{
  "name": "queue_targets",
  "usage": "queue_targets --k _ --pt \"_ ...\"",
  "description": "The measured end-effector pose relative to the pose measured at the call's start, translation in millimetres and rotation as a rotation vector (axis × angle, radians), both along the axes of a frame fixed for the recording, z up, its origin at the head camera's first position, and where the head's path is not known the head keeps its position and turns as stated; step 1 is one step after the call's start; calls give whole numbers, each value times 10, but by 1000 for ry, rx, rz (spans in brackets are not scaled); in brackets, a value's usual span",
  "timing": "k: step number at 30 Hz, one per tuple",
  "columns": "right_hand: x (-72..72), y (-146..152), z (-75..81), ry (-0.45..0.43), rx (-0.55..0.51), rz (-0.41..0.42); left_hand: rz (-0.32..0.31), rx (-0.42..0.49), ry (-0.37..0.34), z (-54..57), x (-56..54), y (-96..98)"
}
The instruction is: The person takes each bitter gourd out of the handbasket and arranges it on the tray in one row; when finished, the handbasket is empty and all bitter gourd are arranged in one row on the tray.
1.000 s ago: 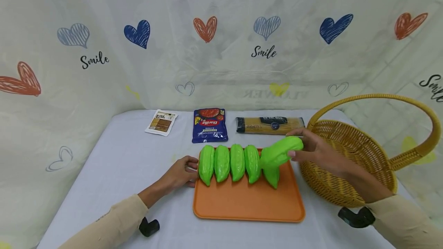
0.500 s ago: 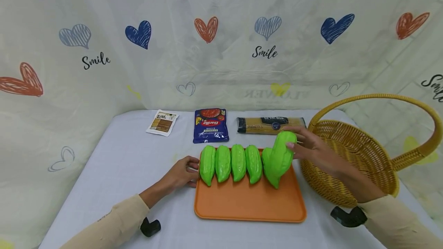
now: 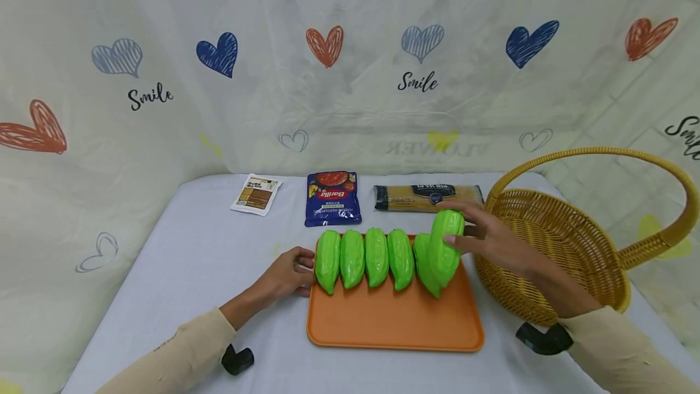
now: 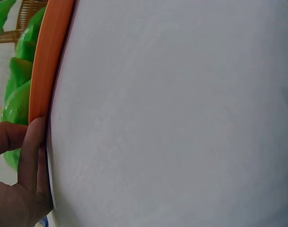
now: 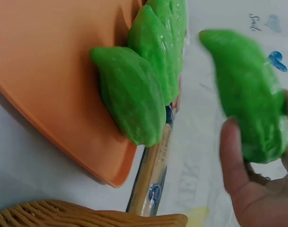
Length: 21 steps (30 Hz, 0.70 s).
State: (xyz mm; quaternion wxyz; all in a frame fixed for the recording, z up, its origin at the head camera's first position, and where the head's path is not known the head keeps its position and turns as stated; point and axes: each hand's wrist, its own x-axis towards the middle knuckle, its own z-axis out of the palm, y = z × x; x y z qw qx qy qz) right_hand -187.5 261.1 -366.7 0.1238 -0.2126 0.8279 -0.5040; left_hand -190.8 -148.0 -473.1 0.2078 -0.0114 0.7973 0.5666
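Note:
A bright green bitter melon (image 3: pixel 446 248) with a pointed end is held between the thumb and fingers of my right hand (image 3: pixel 489 237). It is above the orange tray (image 3: pixel 394 321) and overlaps the rightmost bitter melon (image 3: pixel 422 260) in the head view. In the right wrist view, the held bitter melon (image 5: pixel 250 97) is raised apart from those on the tray. Several more, such as this bitter melon (image 3: pixel 352 259), lie side by side along the tray's far side, tips toward me. My left hand (image 3: pixel 284 272) grips the tray's left edge, its fingertips at the rim (image 4: pixel 47 61).
A wicker basket (image 3: pixel 508 287) with a tall handle stands right of the tray. Behind the tray lie a white-and-brown packet (image 3: pixel 257 194), a blue Barilla pouch (image 3: pixel 332 199) and a spaghetti pack (image 3: pixel 407 198). A white cloth (image 3: pixel 180 260) covers the table.
The bitter melon in my right hand has turned from slanting sideways to nearly upright, tip toward me, as the hand moved slightly left. My left hand stays on the tray.

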Motion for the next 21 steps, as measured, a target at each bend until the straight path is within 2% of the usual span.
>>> queue_targets --k 9,14,21 --pt "-35 -13 25 35 302 -55 1 -4 -7 5 -2 -2" --pt "-63 -61 22 49 442 -126 -3 0 -9 18 3 2" --pt "-90 -129 87 50 572 -145 2 1 -9 27 11 6"
